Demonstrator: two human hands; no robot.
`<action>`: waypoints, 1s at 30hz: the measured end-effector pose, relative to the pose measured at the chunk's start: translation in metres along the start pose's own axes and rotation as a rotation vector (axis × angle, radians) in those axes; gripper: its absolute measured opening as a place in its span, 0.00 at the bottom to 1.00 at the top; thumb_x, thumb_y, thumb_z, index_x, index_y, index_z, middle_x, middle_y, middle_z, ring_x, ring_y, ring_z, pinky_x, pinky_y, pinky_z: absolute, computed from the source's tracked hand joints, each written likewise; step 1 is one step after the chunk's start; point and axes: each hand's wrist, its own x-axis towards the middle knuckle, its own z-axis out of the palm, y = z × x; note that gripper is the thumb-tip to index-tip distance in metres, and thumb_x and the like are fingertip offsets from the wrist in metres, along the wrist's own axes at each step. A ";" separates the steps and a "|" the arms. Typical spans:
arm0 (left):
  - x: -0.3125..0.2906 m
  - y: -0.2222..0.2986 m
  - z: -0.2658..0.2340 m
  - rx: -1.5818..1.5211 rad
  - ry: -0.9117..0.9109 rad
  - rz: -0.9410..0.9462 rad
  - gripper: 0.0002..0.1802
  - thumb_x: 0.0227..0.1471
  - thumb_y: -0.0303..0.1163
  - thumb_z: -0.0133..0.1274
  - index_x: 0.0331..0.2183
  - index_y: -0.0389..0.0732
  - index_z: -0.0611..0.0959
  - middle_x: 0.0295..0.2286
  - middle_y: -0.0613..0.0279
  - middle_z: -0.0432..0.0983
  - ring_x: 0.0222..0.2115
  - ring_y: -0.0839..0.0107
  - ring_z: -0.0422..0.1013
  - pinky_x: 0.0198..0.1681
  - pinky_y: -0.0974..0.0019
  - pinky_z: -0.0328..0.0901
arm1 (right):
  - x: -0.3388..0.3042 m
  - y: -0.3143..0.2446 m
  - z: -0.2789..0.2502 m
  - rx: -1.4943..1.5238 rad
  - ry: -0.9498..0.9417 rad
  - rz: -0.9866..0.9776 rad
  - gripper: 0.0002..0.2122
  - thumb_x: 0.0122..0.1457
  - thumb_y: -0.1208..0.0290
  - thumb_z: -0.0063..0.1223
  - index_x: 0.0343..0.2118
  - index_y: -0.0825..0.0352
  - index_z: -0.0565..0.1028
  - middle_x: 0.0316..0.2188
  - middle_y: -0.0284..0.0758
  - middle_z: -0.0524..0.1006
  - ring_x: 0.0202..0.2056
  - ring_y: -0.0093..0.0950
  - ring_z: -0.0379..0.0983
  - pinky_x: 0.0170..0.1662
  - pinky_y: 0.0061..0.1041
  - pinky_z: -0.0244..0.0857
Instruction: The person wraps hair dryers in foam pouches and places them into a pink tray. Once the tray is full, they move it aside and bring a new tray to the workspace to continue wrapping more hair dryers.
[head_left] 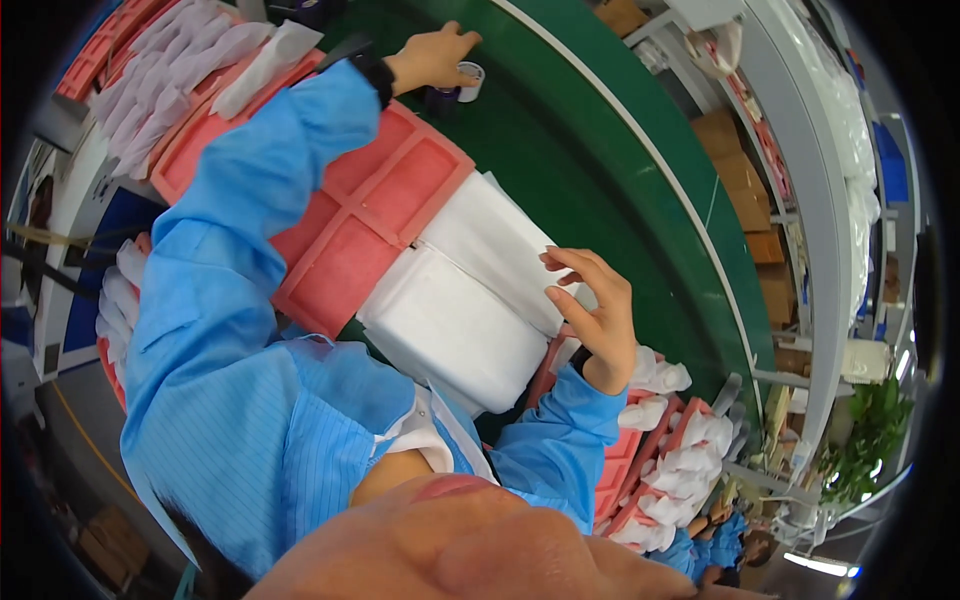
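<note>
My left hand reaches out over the green belt surface, fingers spread. One finger lies at a small round thing with a white face; a dark purple piece sits right beside it, partly behind the hand. I cannot make out exactly what the round thing is. Over the white stack of sheets, at its right edge, hovers my right hand, with loosely curved fingers apart and nothing between them. A pink compartment tray lies left of the stack, its visible compartments bare, under my left forearm.
More pink trays with white wrapped pieces are piled at the upper left, others at the lower right. The green belt curves past, edged by a pale rail. Shelves with cardboard boxes stand beyond. Another person is at lower right.
</note>
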 end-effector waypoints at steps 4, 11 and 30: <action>0.024 0.007 0.035 0.123 -0.485 -0.173 0.39 0.32 0.48 0.64 0.48 0.43 0.73 0.41 0.51 0.72 0.39 0.52 0.72 0.40 0.56 0.68 | 0.000 -0.003 -0.003 -0.020 -0.010 -0.037 0.17 0.45 0.78 0.57 0.42 0.70 0.75 0.35 0.41 0.77 0.38 0.31 0.73 0.36 0.24 0.66; 0.017 0.062 0.021 -0.027 -0.328 0.013 0.40 0.34 0.42 0.63 0.50 0.38 0.71 0.36 0.49 0.75 0.36 0.54 0.72 0.38 0.60 0.67 | 0.002 0.024 -0.006 -0.056 0.270 0.090 0.23 0.45 0.81 0.58 0.47 0.69 0.71 0.40 0.39 0.75 0.37 0.33 0.73 0.37 0.25 0.68; -0.105 0.242 0.020 -0.540 -0.491 0.245 0.14 0.41 0.35 0.60 0.29 0.40 0.75 0.28 0.58 0.69 0.29 0.61 0.69 0.30 0.62 0.65 | -0.003 0.071 -0.038 0.210 0.838 -0.066 0.25 0.33 0.83 0.62 0.40 0.67 0.68 0.34 0.35 0.76 0.36 0.24 0.73 0.41 0.22 0.68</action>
